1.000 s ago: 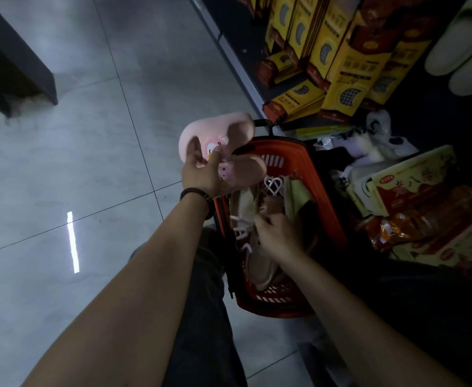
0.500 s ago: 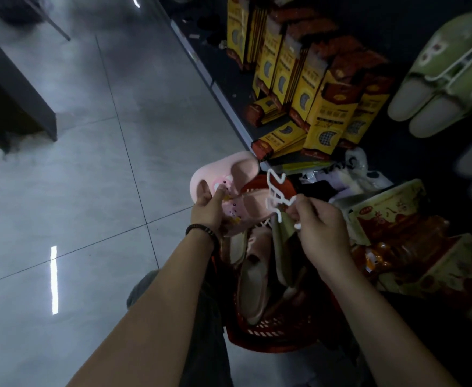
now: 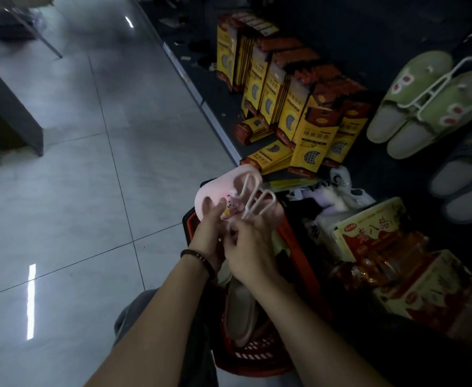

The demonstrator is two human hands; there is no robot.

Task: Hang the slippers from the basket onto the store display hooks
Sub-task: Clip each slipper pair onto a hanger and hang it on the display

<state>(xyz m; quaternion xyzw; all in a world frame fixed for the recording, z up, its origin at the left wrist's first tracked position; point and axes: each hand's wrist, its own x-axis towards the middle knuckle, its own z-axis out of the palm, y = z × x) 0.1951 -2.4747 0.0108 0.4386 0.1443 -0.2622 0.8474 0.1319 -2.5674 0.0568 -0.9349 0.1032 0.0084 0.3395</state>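
You hold the pink slippers (image 3: pixel 215 191) up over the red basket (image 3: pixel 301 255), lifted out of it and not yet near the display. Your left hand (image 3: pixel 206 236) grips the pair from below, fingers curled up round the near edge and thumb pressed against the little charm. That keeps the two slippers stacked as one bundle, openings facing you, where a clip can reach them.

Your right hand (image 3: pixel 253 247) pinches the lower part of the white hanger (image 3: pixel 254 199). Its loops lie across the slippers, touching them. Whether the clips have caught is hidden behind your fingers. You appear to be fitting the hanger to the pair, which would explain why both hands meet so close together.

The basket sits on the floor against the shelf base, directly under your hands, so anything you drop falls back in. A beige slipper (image 3: pixel 239 311) lies in it, waiting.

Up to the right, green slippers (image 3: pixel 413 101) hang on the same sort of hanger, toes down. That is probably how this pair should end up. The display hook itself is too dark to make out.
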